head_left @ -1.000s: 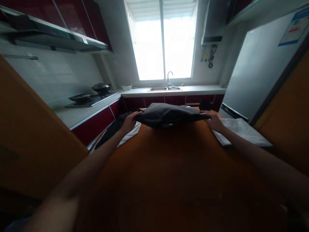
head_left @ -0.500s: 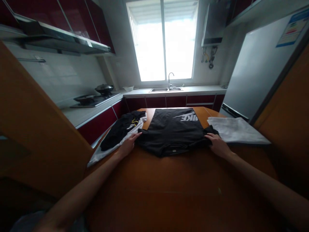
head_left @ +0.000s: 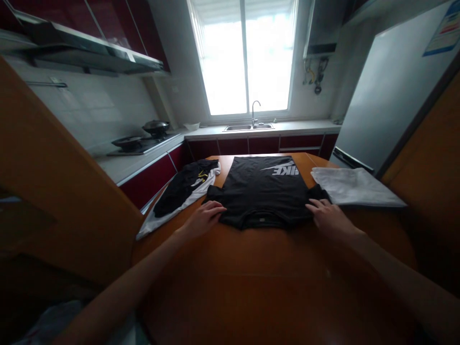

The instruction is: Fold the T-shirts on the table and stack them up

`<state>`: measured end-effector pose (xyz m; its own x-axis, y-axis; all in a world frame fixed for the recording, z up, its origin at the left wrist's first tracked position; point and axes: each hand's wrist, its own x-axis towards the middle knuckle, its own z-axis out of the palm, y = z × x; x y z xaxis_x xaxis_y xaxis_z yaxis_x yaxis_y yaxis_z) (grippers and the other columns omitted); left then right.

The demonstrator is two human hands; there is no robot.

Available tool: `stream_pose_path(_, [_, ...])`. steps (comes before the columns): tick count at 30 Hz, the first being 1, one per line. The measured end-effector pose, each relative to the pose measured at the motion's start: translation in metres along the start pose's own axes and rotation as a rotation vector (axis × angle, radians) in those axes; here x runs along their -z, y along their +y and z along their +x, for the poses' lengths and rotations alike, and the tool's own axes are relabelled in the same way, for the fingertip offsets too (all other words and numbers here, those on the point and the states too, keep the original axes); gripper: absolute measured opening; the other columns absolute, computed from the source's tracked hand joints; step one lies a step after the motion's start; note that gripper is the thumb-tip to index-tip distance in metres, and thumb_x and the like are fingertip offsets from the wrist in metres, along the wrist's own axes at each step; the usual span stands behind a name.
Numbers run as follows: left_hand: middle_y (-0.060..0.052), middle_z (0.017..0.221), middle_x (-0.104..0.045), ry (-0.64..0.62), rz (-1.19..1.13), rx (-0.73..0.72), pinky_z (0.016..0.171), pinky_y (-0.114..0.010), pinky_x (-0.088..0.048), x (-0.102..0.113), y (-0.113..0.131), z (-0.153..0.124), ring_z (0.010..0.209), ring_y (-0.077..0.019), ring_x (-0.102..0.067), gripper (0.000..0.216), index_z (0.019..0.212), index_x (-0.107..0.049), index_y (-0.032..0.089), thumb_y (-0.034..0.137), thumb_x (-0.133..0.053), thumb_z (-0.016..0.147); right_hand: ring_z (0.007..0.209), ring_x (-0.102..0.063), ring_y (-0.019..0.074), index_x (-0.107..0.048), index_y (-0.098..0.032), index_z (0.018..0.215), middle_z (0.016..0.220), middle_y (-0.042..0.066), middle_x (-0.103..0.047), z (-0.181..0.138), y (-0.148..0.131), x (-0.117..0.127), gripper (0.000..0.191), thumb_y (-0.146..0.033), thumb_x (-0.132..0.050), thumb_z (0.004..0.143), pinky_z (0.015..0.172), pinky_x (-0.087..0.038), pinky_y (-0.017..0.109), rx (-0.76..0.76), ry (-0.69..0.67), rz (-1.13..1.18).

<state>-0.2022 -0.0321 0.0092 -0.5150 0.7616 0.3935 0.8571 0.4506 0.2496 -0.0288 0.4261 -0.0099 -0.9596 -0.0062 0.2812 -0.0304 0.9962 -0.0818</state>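
Note:
A black T-shirt (head_left: 264, 189) with a white logo lies spread flat on the orange wooden table (head_left: 258, 268), collar toward me. My left hand (head_left: 204, 218) rests with fingers stretched out on the shirt's left shoulder and sleeve. On the shirt's right shoulder, by the right sleeve, my right hand (head_left: 328, 216) lies flat with its fingers apart. Neither hand grips the cloth.
A black and white garment (head_left: 179, 194) lies crumpled at the table's left edge. A folded white cloth (head_left: 354, 187) sits at the right. Beyond are a counter with a stove and pans (head_left: 143, 139), a sink (head_left: 247, 127) under the window, and a grey fridge (head_left: 388, 96).
The shirt, held up by both hands a second ago, has been laid flat on the table. Both hands let go and now press on its shoulders, slightly nearer me.

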Motion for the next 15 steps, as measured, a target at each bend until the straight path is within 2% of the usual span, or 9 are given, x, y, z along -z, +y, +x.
stream_pose_path(2, [-0.009,0.117,-0.066,-0.086,-0.05,-0.045,0.101,-0.037,-0.048,-0.018,0.017,0.012,0.11,-0.0231,-0.061,0.032,0.122,-0.072,0.027,0.032,-0.049,0.1,0.123,-0.057,0.0298,-0.072,-0.025,0.121,0.136,0.01,-0.064,0.016,-0.03,0.002,0.039,-0.019,-0.046,0.092,0.104,-0.047,0.045,0.12,0.044,0.183])
stream_pose_path(4, [-0.009,0.112,-0.067,-0.123,-0.062,-0.064,0.098,-0.038,-0.049,-0.036,0.027,0.024,0.105,-0.0232,-0.061,0.03,0.119,-0.073,0.027,0.032,-0.051,0.1,0.115,-0.063,0.0238,-0.074,-0.025,0.115,0.124,0.007,-0.07,0.033,-0.054,-0.002,0.039,-0.017,-0.043,0.094,0.102,-0.049,0.038,0.098,0.051,0.299])
stream_pose_path(5, [-0.009,0.109,-0.067,-0.126,-0.064,-0.065,0.096,-0.038,-0.05,-0.043,0.03,0.029,0.103,-0.0232,-0.062,0.029,0.116,-0.075,0.027,0.032,-0.051,0.1,0.113,-0.064,0.0227,-0.074,-0.025,0.115,0.122,0.007,-0.071,0.04,-0.063,-0.007,0.039,-0.017,-0.042,0.095,0.101,-0.05,0.037,0.066,0.055,0.322])
stream_pose_path(7, [-0.009,0.108,-0.066,-0.119,-0.071,-0.066,0.094,-0.038,-0.05,-0.052,0.033,0.035,0.102,-0.0232,-0.061,0.028,0.112,-0.077,0.027,0.031,-0.052,0.1,0.125,-0.059,0.025,-0.07,-0.023,0.125,0.133,0.01,-0.066,0.049,-0.072,-0.019,0.038,-0.022,-0.047,0.095,0.107,-0.047,0.04,0.048,0.039,0.31])
stream_pose_path(9, [-0.009,0.113,-0.065,-0.13,-0.087,-0.084,0.096,-0.038,-0.05,-0.054,0.036,0.035,0.106,-0.0233,-0.06,0.029,0.115,-0.077,0.029,0.03,-0.052,0.1,0.144,-0.041,0.0305,-0.059,-0.021,0.142,0.154,0.014,-0.048,0.046,-0.073,-0.03,0.048,-0.034,-0.053,0.096,0.117,-0.034,0.05,0.09,-0.033,0.265])
stream_pose_path(11, [-0.008,0.118,-0.065,-0.175,-0.113,-0.121,0.099,-0.039,-0.048,-0.048,0.041,0.03,0.111,-0.0235,-0.059,0.03,0.119,-0.075,0.033,0.03,-0.053,0.1,0.153,-0.021,0.0341,-0.047,-0.022,0.152,0.164,0.015,-0.03,0.036,-0.071,-0.037,0.061,-0.046,-0.053,0.097,0.121,-0.022,0.058,0.123,-0.153,0.24])
stream_pose_path(13, [-0.008,0.118,-0.067,-0.26,-0.175,-0.158,0.098,-0.037,-0.049,-0.037,0.046,0.024,0.11,-0.023,-0.061,0.029,0.121,-0.075,0.034,0.032,-0.055,0.1,0.154,-0.015,0.0344,-0.04,-0.025,0.157,0.166,0.014,-0.024,0.021,-0.07,-0.038,0.065,-0.053,-0.049,0.098,0.121,-0.017,0.061,0.131,-0.252,0.247])
stream_pose_path(15, [-0.008,0.113,-0.07,-0.333,-0.263,-0.159,0.092,-0.033,-0.051,-0.026,0.048,0.019,0.102,-0.0212,-0.065,0.031,0.125,-0.073,0.031,0.035,-0.056,0.099,0.154,-0.016,0.0353,-0.039,-0.027,0.157,0.166,0.014,-0.025,0.009,-0.072,-0.034,0.068,-0.056,-0.052,0.096,0.121,-0.018,0.062,0.155,-0.287,0.256])
